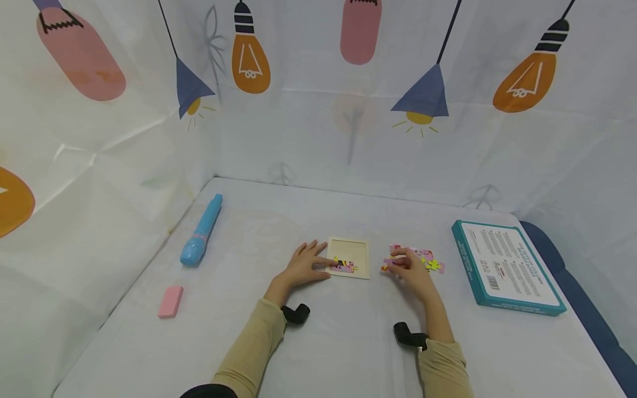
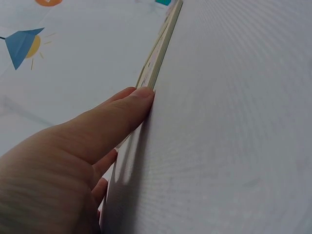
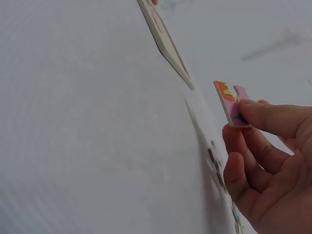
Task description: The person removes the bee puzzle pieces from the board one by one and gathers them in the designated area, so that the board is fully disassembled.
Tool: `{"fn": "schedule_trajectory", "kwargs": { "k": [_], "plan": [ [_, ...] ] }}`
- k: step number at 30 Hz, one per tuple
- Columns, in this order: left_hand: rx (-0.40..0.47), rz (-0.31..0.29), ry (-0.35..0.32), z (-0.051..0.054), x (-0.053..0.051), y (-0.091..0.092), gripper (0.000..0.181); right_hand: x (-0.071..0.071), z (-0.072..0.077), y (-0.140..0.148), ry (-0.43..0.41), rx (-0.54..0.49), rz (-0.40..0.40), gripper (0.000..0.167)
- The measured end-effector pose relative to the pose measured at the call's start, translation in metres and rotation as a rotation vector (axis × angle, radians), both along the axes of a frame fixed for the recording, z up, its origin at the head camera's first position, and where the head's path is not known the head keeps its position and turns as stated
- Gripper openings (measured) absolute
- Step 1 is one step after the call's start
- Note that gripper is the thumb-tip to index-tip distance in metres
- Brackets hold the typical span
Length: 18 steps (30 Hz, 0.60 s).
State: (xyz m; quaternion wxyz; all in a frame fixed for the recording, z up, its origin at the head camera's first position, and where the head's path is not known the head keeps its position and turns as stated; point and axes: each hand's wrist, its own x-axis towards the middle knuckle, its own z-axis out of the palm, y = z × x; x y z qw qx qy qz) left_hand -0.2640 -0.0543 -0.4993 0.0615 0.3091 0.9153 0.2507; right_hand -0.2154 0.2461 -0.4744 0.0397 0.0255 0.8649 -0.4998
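Observation:
A shallow cream puzzle tray (image 1: 356, 249) lies on the table, with several joined puzzle pieces (image 1: 346, 267) along its lower part. My left hand (image 1: 302, 266) rests at the tray's left side, fingers extended. One finger reaches over the pieces, and the thumb (image 2: 139, 100) touches the tray's edge in the left wrist view. To the right, my right hand (image 1: 414, 276) pinches a pink and orange puzzle piece (image 3: 228, 103) between thumb and fingers, raised off the table. Loose pink and yellow puzzle pieces (image 1: 433, 262) lie beneath and beside it, partly hidden by the hand.
A teal and white box (image 1: 507, 262) lies at the right edge of the table. On the left are a blue microphone-shaped object (image 1: 201, 232) and a pink block (image 1: 171, 302). A patterned white curtain (image 1: 308, 127) hangs behind the table.

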Motion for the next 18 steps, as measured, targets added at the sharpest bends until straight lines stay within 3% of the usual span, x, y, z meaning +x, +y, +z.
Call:
{"fn": "schedule_trajectory", "kwargs": {
  "k": [10,18],
  "plan": [
    [0.008,-0.002,0.003,0.0,0.0,0.0,0.037,0.017,0.004,0.049,-0.061,-0.012,-0.168,0.045],
    [0.01,0.003,-0.002,-0.001,0.0,0.0,0.037,0.03,0.005,0.069,-0.16,0.07,-0.263,0.046]
  ]
}}
